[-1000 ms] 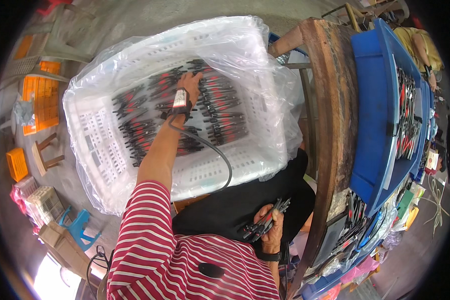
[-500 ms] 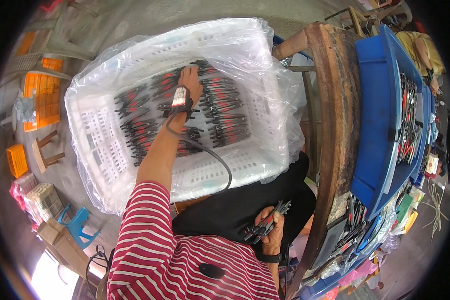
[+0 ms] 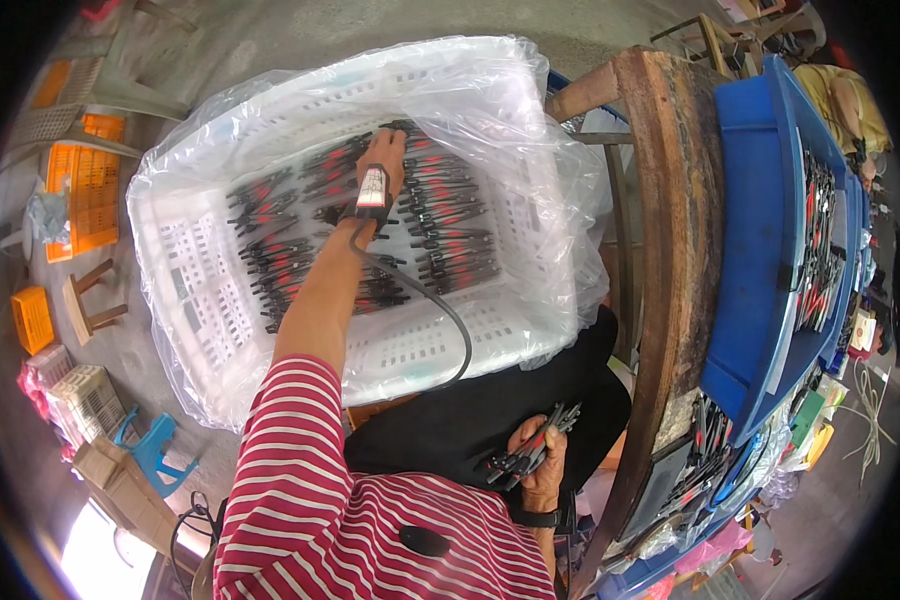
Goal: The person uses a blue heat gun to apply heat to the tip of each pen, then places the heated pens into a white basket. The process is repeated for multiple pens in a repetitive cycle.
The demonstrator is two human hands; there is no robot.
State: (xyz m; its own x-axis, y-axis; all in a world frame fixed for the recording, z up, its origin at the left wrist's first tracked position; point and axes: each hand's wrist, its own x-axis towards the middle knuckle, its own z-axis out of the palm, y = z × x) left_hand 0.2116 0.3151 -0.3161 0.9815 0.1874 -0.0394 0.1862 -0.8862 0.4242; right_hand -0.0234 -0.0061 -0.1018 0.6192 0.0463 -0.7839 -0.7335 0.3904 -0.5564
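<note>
My left hand [image 3: 382, 160] reaches into a white plastic crate [image 3: 205, 290] lined with clear plastic film. Its fingers bend down together at the far end of the rows of black-and-red pens [image 3: 447, 215]; the fingertips are hidden, so what they grip does not show. A grey cable runs from a small device [image 3: 372, 188] strapped at that wrist. Close to my body, over the dark cloth [image 3: 420, 430] on my lap, my right hand [image 3: 542, 465] is closed round a bundle of similar pens [image 3: 525, 455].
Along the right stands a worn wooden bench [image 3: 670, 220], with blue trays [image 3: 750, 240] of pens beyond it. To the left are orange crates [image 3: 95, 205], a wooden stool [image 3: 90, 308] and a blue plastic stool [image 3: 155, 455]. Another person [image 3: 850, 105] is at the far right.
My left hand has turned slightly and shifted a little to the right among the pens, and the cable moved with it. My right hand stays in place with its bundle.
</note>
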